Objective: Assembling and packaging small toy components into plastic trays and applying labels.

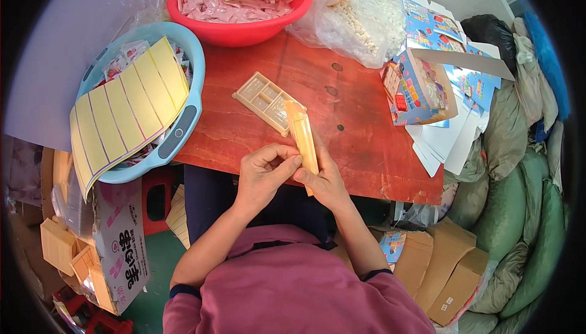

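Observation:
In my right hand is a slim beige plastic tray, tilted up on edge over the table's near side. The fingers wrap its right side and the thumb presses its near end. My left hand is closed in a pinch beside the tray's near left edge; anything between its fingertips is too small to make out. Just beyond both hands, a beige tray with several compartments lies flat on the red table.
At left stands a blue basin of small packets, with a yellow striped sheet across it. A red basin of pink packets and a clear bag of white pellets are at the back. Printed boxes stand right; cartons sit below.

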A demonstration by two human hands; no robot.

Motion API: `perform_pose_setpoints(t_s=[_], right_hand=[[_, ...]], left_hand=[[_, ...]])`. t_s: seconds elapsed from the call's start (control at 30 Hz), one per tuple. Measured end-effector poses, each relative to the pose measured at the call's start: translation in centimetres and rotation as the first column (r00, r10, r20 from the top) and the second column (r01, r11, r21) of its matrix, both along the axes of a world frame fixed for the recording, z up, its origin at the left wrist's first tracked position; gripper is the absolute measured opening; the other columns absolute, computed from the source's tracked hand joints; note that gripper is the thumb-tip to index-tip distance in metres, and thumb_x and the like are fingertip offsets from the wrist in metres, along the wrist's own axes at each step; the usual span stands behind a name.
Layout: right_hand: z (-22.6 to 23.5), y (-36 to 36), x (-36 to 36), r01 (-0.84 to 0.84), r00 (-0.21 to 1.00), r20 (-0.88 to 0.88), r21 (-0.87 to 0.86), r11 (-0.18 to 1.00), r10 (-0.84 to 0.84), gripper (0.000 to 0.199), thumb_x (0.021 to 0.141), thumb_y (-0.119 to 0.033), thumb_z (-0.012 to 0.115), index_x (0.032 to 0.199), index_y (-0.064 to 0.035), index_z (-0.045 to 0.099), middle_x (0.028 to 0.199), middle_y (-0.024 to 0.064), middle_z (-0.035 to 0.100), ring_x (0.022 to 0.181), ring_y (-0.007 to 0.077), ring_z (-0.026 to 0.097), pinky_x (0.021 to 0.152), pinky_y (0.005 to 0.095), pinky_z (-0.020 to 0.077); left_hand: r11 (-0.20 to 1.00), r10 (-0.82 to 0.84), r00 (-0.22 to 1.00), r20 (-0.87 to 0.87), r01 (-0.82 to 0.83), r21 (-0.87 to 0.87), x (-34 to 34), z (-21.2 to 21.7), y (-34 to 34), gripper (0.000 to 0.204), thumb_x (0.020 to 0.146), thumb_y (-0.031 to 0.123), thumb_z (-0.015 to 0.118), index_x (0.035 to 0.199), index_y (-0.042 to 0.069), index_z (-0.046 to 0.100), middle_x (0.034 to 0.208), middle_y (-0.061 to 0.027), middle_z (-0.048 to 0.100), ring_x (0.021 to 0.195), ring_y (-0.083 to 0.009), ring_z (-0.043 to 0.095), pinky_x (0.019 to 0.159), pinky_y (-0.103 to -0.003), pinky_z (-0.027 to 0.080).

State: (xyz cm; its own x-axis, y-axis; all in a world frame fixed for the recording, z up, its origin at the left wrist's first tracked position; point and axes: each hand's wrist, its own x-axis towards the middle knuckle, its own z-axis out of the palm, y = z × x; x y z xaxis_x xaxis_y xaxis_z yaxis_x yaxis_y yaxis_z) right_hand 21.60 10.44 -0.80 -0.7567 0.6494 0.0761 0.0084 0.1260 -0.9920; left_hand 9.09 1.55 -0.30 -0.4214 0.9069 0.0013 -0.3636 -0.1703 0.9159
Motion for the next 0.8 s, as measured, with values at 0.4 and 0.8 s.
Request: perform_pose_setpoints(t_s=[0.4,0.8], right_hand=[[0.25,-0.64,-0.67,-0.033,0.999,0.011,-0.04,0.999,0.033,0.092,0.078,-0.045,0.068,0.143,0.0,0.021,0.14,0.0151,0.032,0.131,0.024,0.031,0.105,0.0362,0.0278],[0.19,-0.92,-0.98,-0.036,0.999,0.024,-0.019,0.999,0.037,0.092,0.078,-0.047,0.067,0.143,-0.0007,0.02,0.14,0.0163,0.033,0.13,0.0249,0.033,0.105,0.0365,0.029]], left_hand=[[0.998,0.064,0.995,0.071,-0.063,-0.012,-0.3,-0.55,-0.39,0.009,0.085,0.003,0.062,0.092,-0.002,0.066,0.081,-0.0006,0.063,0.069,-0.003,0.054,0.061,-0.017,0.045],[0.997,0.072,0.996,0.049,-0.07,-0.041,-0.6,-0.55,-0.61,0.011,0.086,0.006,0.062,0.091,-0.003,0.065,0.078,-0.001,0.063,0.069,-0.0036,0.056,0.062,-0.018,0.048]])
